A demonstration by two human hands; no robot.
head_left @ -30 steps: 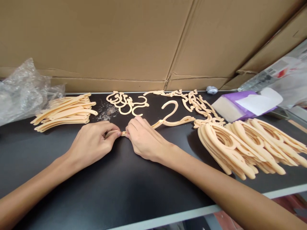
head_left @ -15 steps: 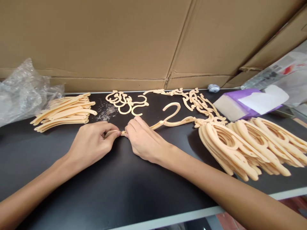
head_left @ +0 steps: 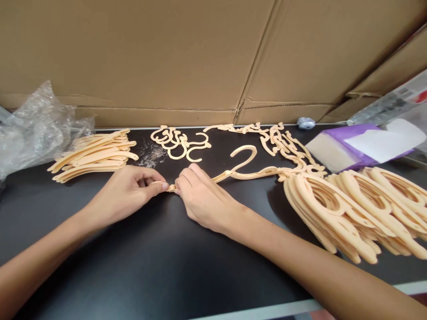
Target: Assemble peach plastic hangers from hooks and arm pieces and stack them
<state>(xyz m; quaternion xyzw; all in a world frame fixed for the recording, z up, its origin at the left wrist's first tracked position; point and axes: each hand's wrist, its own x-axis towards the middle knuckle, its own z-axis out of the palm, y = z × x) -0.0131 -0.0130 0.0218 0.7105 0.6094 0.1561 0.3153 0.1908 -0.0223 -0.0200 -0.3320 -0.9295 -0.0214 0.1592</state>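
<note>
A peach plastic hanger (head_left: 248, 168) lies flat on the black tabletop (head_left: 160, 258), its hook pointing away from me. My right hand (head_left: 203, 198) is closed on the hanger's left arm near its end. My left hand (head_left: 125, 191) pinches a small peach piece at that same end, fingertips touching those of the right hand. The joint between the two hands is mostly hidden by fingers.
A stack of straight peach bars (head_left: 95, 153) lies at the left, beside a crumpled clear bag (head_left: 33, 124). Loose hooks (head_left: 182, 142) and other small parts (head_left: 287, 146) sit at the back. A fanned pile of hangers (head_left: 350, 204) fills the right. Cardboard boxes (head_left: 187, 58) wall the rear.
Both hands stay pinched together at the hanger's end. The view has shifted slightly, so everything sits a little further right and lower.
</note>
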